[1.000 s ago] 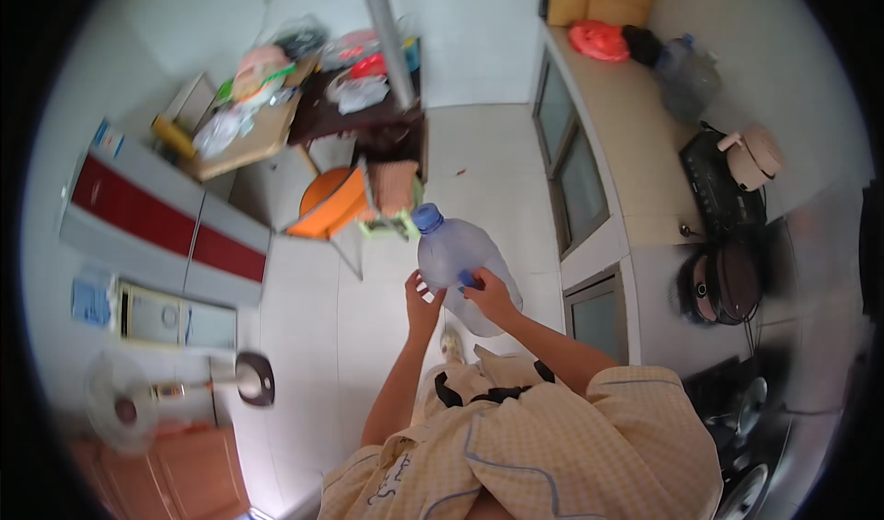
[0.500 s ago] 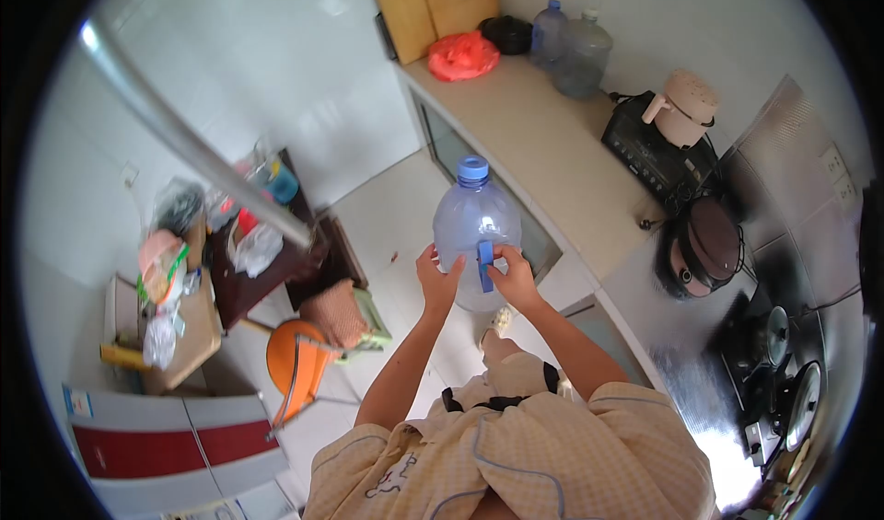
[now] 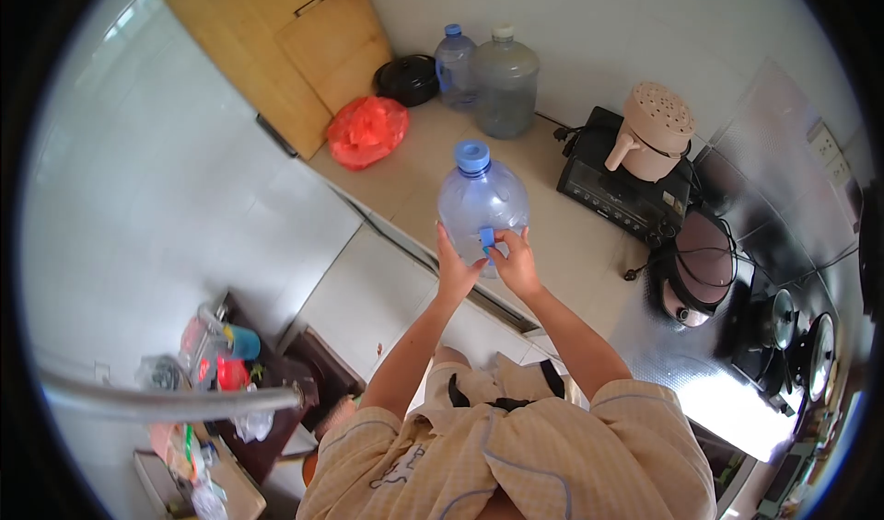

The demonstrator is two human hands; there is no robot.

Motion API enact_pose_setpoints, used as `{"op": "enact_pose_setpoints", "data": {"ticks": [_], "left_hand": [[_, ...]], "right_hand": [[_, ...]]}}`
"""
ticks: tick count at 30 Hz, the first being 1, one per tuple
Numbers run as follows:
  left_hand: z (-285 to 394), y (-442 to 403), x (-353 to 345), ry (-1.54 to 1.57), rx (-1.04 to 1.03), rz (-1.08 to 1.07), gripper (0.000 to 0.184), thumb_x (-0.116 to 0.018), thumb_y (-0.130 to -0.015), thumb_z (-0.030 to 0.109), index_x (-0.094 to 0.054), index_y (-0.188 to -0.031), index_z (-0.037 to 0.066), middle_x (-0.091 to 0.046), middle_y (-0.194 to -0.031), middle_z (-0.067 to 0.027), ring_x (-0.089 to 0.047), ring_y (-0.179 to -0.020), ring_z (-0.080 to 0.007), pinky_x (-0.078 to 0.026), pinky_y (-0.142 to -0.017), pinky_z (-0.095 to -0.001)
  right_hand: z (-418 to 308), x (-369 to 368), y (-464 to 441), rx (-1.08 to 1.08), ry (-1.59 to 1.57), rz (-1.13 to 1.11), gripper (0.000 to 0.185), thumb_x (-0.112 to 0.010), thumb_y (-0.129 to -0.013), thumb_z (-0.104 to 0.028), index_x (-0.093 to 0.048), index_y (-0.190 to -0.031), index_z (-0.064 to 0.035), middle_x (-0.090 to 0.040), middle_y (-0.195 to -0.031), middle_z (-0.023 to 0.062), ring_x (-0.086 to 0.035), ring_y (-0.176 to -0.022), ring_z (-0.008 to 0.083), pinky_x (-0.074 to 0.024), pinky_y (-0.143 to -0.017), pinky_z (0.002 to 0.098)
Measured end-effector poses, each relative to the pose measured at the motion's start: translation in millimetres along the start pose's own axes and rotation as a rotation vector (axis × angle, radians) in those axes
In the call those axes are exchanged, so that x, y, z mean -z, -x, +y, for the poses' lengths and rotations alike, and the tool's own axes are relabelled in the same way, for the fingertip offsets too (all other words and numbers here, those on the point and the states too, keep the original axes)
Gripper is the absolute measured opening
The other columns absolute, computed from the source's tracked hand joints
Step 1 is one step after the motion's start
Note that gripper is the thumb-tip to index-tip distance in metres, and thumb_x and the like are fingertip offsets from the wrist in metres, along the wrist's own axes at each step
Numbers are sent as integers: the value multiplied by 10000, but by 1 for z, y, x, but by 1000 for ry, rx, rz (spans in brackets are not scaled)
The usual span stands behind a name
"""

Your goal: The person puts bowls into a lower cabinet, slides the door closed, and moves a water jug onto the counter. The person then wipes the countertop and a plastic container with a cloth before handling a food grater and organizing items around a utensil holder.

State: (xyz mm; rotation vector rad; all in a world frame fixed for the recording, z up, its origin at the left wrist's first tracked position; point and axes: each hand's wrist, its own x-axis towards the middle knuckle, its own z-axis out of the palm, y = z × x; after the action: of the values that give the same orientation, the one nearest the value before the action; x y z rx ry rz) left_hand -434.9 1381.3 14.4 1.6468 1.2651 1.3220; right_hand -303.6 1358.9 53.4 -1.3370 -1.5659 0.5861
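Both hands hold a clear bluish plastic water bottle (image 3: 483,198) upright in front of me, with its blue cap (image 3: 472,156) on top. My left hand (image 3: 456,267) presses against the bottle's lower left side, thumb toward the front. On the other side, my right hand (image 3: 514,262) has its fingers closed around the blue handle (image 3: 487,236). The bottle's base is mostly behind my hands, so I cannot tell whether it touches the counter.
The beige counter (image 3: 543,253) carries a red plastic bag (image 3: 368,132), a black pot (image 3: 408,80), a large water jug (image 3: 506,87), a smaller blue-capped bottle (image 3: 455,69), a black induction cooker (image 3: 612,193) and a pink pot (image 3: 656,133). A cluttered dark table (image 3: 299,382) stands lower left.
My view has turned right and come closer to the counter. The bottle, still in both hands, is now in front of the counter's edge. The right fingers have shifted on the handle.
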Motion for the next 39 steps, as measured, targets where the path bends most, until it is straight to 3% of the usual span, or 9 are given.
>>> {"op": "enact_pose_setpoints", "data": {"ticks": [8,10,14,19,25,32,34,38,39], "left_hand": [[-80,-138,-2,224,33,-195,1094,-770,-532,74,-15,-1315,-47,-227,-1292,-264,-260,-1205,-382,-245,-988,-429],[-95,-177,8,37,-205,-98,1113,-778,-516,79,-15,-1315,-53,-225,-1292,-264,-251,-1211,-384,-239,-994,-423],[-135,-251,32,180,-122,-175,1115,-786,-509,80,-26,-1313,-58,-220,-1295,-267,-245,-1216,-382,-227,-1002,-415],[-164,-340,47,41,-241,-346,1115,-786,-526,93,-17,-1319,-55,-215,-1325,-225,-238,-1238,-331,-198,-1019,-392],[-224,-397,21,458,-135,-495,1127,-787,-527,87,-5,-1330,-31,-214,-1335,-192,-235,-1245,-295,-199,-1023,-376],[-225,-408,19,484,-31,-598,1058,-760,-578,65,-22,-1330,-32,-184,-1346,-198,-222,-1249,-306,-186,-1030,-372],[-226,-397,23,56,-185,-542,1017,-749,-593,57,-50,-1325,-40,-176,-1346,-218,-204,-1252,-331,-180,-1032,-378],[-219,-372,29,-134,-192,-483,950,-721,-644,84,-68,-1320,-47,-176,-1341,-246,-190,-1247,-366,-182,-1025,-397],[-233,-361,27,-221,-271,-299,910,-706,-665,98,-89,-1317,-47,-200,-1329,-247,-208,-1233,-376,-198,-1014,-409]], "right_hand": [[48,-73,-113,-58,123,177,209,-608,-702,-41,-536,-897,-59,-596,-818,55,-583,-798,226,-115,-1000,563],[57,-99,-149,-54,147,187,224,-609,-694,-44,-534,-905,-59,-597,-830,61,-579,-814,241,-131,-995,564],[63,-140,-216,-128,121,210,195,-592,-694,-3,-544,-878,-48,-605,-822,63,-577,-822,238,-147,-1006,522],[73,-162,-275,-145,144,184,276,-557,-684,4,-520,-956,-28,-601,-898,96,-562,-884,272,-312,-934,459],[98,-182,-323,-133,98,250,369,-556,-647,-23,-513,-1014,-9,-583,-932,171,-533,-925,340,-434,-786,375],[108,-183,-321,-217,127,215,406,-509,-648,7,-514,-1053,-26,-581,-998,149,-540,-968,298,-420,-836,344],[106,-183,-310,-304,139,177,403,-528,-668,-54,-527,-1070,-32,-557,-1070,149,-516,-999,319,-406,-866,374],[95,-188,-291,-359,45,244,388,-524,-689,-72,-529,-1076,-50,-546,-1096,141,-512,-1013,309,-392,-891,374],[96,-188,-283,-487,78,178,381,-520,-712,-74,-521,-1093,-69,-521,-1135,127,-510,-1020,295,-404,-879,366]]}}
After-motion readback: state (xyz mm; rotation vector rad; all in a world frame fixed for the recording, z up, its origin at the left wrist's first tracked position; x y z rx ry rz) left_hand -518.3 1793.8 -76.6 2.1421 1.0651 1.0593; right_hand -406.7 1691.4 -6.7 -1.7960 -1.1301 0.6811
